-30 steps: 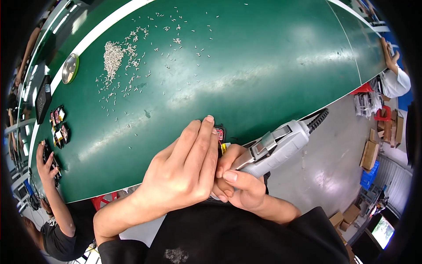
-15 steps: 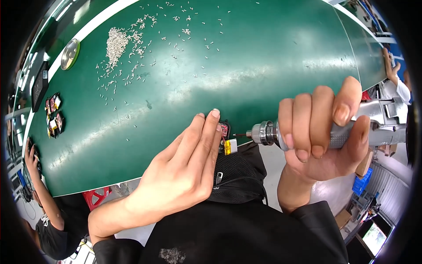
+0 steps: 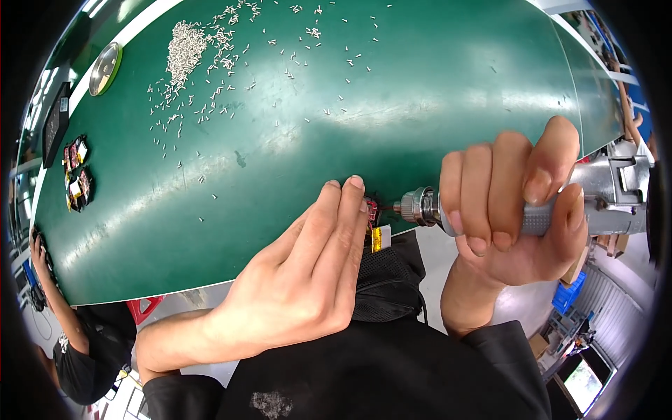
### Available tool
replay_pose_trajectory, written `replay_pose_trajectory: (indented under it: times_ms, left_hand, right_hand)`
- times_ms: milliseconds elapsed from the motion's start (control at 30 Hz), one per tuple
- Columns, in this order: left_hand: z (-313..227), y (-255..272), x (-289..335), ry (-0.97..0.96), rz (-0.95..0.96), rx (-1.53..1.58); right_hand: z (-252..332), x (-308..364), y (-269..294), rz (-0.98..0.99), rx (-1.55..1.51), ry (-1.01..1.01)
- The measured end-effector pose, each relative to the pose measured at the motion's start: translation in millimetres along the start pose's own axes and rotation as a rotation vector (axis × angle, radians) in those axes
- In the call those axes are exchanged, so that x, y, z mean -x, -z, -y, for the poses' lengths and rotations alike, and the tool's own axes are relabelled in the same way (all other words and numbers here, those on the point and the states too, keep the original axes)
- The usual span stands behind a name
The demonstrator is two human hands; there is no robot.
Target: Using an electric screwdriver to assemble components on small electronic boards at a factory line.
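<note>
My right hand (image 3: pixel 514 210) is wrapped round a grey electric screwdriver (image 3: pixel 420 206), held sideways with its bit pointing left. The bit meets a small electronic unit (image 3: pixel 373 208) with a red circuit board, near the table's front edge; whether it sits in a screw cannot be made out. A silver pouch with yellow tape (image 3: pixel 381 239) hangs from the unit's near side. My left hand (image 3: pixel 301 273) holds the unit, its fingers pressed together and covering most of it.
Loose small screws (image 3: pixel 185 52) lie heaped and scattered across the green table (image 3: pixel 448 63). At the left are a round dish (image 3: pixel 105 68), a black tray (image 3: pixel 56 122) and more electronic units (image 3: pixel 78 189). Other people sit at the left and far right. A black bag (image 3: pixel 392 280) hangs below the table edge.
The screwdriver bit has closed the small gap to the unit. My left hand and the unit have shifted slightly right in the picture; the table and its contents have shifted as the view moved.
</note>
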State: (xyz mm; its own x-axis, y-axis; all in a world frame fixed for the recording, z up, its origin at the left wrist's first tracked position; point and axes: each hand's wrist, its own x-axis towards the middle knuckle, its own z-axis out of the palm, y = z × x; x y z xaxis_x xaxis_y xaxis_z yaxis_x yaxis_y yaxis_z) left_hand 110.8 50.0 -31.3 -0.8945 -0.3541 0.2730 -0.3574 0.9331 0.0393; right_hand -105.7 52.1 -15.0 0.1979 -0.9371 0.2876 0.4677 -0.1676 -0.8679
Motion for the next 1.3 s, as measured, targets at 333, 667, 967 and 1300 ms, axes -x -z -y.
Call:
replay_pose_trajectory:
  times_ms: [333,667,967,1300]
  left_hand:
    - [-0.7,-1.0,0.0,-0.007,-0.044,0.022]
    - [14.1,9.3,-2.4,-0.016,0.003,0.137]
    - [30.0,28.5,43.4,0.123,-0.033,0.247]
    - [107.2,77.4,228.5,1.387,-0.252,-0.380]
  right_hand:
    - [1.1,-6.2,-10.7,0.049,0.095,-0.023]
    - [-5.6,-22.7,-6.1,0.192,0.118,0.036]
    - [-10.6,-29.2,2.5,0.349,-0.596,0.204]
    - [-30.0,3.3,3.9,-0.005,-0.633,0.149]
